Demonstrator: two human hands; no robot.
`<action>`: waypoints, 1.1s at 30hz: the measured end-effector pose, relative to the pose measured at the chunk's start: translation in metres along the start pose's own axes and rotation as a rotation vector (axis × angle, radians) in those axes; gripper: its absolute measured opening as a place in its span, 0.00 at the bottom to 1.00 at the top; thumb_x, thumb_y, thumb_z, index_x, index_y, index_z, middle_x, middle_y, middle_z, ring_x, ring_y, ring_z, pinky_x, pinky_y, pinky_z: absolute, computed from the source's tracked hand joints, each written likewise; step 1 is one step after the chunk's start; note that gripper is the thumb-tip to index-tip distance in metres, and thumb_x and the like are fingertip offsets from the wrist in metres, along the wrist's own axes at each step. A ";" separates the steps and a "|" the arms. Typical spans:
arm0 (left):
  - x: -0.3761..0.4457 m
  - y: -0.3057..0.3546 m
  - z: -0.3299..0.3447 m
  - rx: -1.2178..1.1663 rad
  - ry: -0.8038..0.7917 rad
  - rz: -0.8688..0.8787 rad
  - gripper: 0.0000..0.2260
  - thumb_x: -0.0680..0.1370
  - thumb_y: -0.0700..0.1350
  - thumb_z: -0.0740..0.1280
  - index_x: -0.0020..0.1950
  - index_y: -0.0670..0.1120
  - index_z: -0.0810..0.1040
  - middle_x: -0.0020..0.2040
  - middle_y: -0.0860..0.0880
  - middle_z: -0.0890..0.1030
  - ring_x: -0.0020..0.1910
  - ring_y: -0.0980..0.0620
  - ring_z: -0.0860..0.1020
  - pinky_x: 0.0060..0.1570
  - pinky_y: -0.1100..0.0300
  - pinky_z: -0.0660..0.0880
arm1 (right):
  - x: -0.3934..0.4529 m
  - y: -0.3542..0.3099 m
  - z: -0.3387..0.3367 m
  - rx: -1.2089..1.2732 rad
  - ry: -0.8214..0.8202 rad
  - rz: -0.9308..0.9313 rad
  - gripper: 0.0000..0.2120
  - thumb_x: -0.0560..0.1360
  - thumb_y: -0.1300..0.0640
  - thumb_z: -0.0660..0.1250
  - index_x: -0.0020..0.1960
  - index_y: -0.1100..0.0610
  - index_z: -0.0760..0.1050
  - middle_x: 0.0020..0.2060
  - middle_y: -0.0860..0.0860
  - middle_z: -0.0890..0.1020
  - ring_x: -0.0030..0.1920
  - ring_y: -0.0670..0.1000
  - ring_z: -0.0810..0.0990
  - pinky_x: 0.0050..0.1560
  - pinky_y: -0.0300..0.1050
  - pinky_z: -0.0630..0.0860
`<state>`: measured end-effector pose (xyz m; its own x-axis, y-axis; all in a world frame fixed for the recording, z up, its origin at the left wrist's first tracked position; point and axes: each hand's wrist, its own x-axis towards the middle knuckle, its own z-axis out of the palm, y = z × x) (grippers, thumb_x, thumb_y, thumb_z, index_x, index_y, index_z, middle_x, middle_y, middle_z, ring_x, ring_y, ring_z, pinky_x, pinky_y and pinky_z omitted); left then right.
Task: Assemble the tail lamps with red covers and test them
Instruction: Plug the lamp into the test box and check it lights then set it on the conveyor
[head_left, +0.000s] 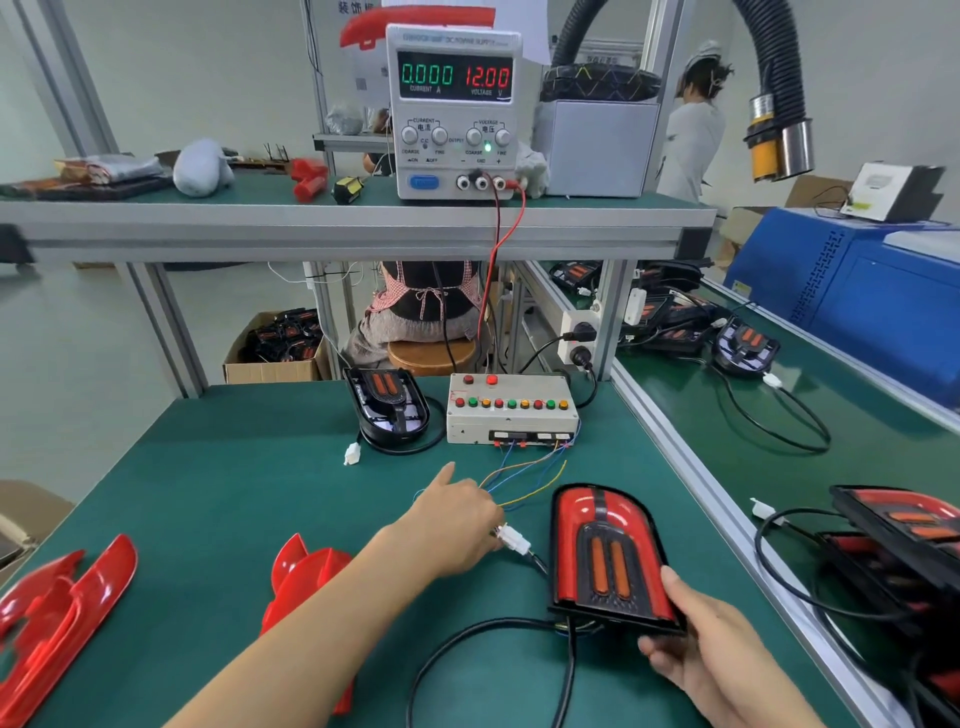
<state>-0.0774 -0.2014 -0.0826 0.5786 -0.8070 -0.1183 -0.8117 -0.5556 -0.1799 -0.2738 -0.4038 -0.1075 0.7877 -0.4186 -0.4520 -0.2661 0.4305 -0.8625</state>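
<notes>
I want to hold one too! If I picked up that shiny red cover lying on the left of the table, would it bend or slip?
The red cover looks like moulded hard plastic, so probably stiff and fairly light. Its glossy surface may be slippery. The thin prongs could perhaps snap if dropped.

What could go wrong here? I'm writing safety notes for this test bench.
1. The left hand pinches the white connector at thin coloured wires from the test box; a tug may strain them.
2. The power supply reads 12.00 volts, so a mis-seated plug might short.
3. The right hand grips only the tail lamp by its corner; it may slip.
</notes>
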 end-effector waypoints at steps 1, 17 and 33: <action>0.000 0.000 0.001 -0.004 0.005 -0.017 0.14 0.84 0.53 0.60 0.60 0.46 0.79 0.58 0.46 0.81 0.64 0.43 0.74 0.77 0.37 0.53 | 0.000 0.005 0.000 0.050 0.042 -0.050 0.18 0.83 0.55 0.64 0.50 0.71 0.81 0.32 0.62 0.82 0.25 0.55 0.78 0.22 0.41 0.76; -0.006 0.007 -0.004 -0.611 0.119 0.028 0.07 0.73 0.43 0.62 0.48 0.41 0.75 0.48 0.44 0.80 0.45 0.43 0.78 0.48 0.47 0.76 | 0.007 0.012 0.028 -0.229 -0.114 -0.395 0.20 0.76 0.45 0.63 0.51 0.62 0.81 0.38 0.63 0.84 0.33 0.56 0.80 0.33 0.46 0.77; 0.068 -0.057 0.000 -0.594 0.368 -0.394 0.24 0.78 0.34 0.58 0.76 0.41 0.70 0.74 0.43 0.69 0.73 0.42 0.66 0.73 0.51 0.64 | 0.030 0.031 0.030 -0.335 -0.022 -0.435 0.14 0.79 0.48 0.61 0.54 0.57 0.78 0.37 0.61 0.86 0.33 0.63 0.85 0.38 0.57 0.81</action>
<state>0.0084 -0.2250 -0.0802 0.8521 -0.4860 0.1940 -0.5198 -0.7433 0.4210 -0.2416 -0.3792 -0.1405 0.8751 -0.4826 -0.0354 -0.0725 -0.0584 -0.9957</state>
